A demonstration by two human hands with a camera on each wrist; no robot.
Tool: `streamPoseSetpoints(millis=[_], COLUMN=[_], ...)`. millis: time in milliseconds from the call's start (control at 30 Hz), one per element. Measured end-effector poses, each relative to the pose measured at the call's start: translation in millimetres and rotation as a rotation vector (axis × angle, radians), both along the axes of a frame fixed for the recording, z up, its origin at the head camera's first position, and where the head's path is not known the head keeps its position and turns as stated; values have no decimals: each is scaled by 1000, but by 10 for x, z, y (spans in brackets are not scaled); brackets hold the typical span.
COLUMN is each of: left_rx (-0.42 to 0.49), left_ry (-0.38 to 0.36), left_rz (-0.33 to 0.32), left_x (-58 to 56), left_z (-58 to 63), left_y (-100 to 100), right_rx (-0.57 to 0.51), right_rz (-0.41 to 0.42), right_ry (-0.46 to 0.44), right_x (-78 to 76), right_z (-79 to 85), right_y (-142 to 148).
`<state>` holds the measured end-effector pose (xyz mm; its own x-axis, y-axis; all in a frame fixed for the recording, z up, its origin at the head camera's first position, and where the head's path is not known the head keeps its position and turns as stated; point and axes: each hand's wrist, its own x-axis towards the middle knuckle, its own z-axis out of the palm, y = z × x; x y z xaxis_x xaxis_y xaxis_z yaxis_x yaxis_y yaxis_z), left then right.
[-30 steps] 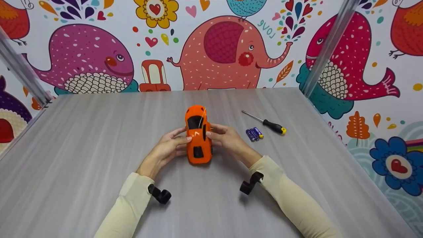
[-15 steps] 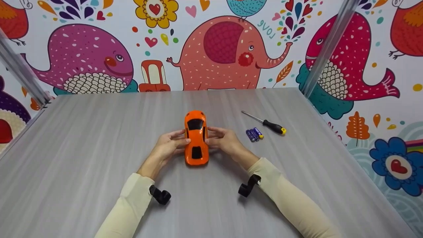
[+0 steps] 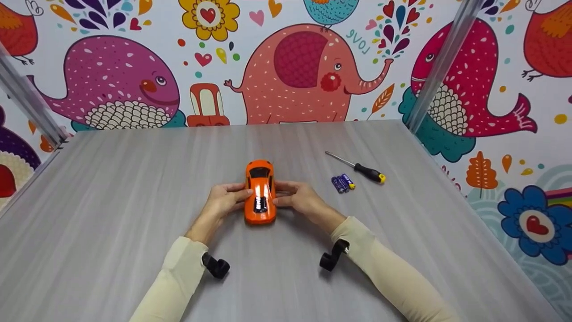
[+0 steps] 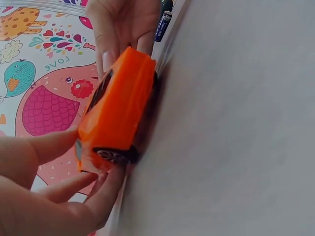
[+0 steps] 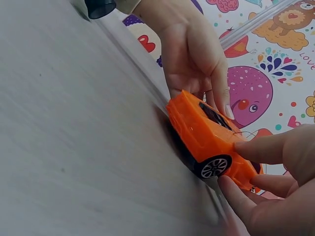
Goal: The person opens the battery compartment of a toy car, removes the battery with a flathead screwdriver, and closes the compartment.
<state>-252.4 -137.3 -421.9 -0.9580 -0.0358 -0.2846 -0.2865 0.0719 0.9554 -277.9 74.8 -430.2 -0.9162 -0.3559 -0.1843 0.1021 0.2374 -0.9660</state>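
Note:
Both hands grip an orange toy car (image 3: 261,188) between them, over the middle of the table. Its roof faces up, with dark windows and a dark rear panel. The left hand (image 3: 221,201) holds the car's left side, thumb on the upper edge and fingers lower down. On the opposite side, the right hand (image 3: 306,201) pinches it the same way. In the left wrist view, fingertips lie beneath the body beside a spoked wheel (image 4: 114,156). A second wheel (image 5: 215,167) shows in the right wrist view, close over the tabletop. The car's underside is hidden.
Several small purple batteries (image 3: 343,183) lie on the grey table (image 3: 134,188), right of the right hand. Behind them is a screwdriver (image 3: 368,173) with a black and yellow handle. A cartoon-printed wall (image 3: 295,103) closes off the table's back edge.
The car has gone from tilted to level and shifted slightly toward the person and to the left. Both hands keep hold of it and move along with it. Batteries and screwdriver stay put.

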Motion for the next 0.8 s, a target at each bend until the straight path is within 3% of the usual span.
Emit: streamPoseSetpoints(millis=[433,800], left_rx=[-67,-180], left_ry=[-57,-40], left_rz=[-18,-28], left_x=[8,14], left_z=[17,115], left_y=[-53,-185], right_rx=[11,31], right_rz=[5,-10], right_ry=[16,-73], right_x=[7,14], right_z=[-53,9], right_y=[-34,55])
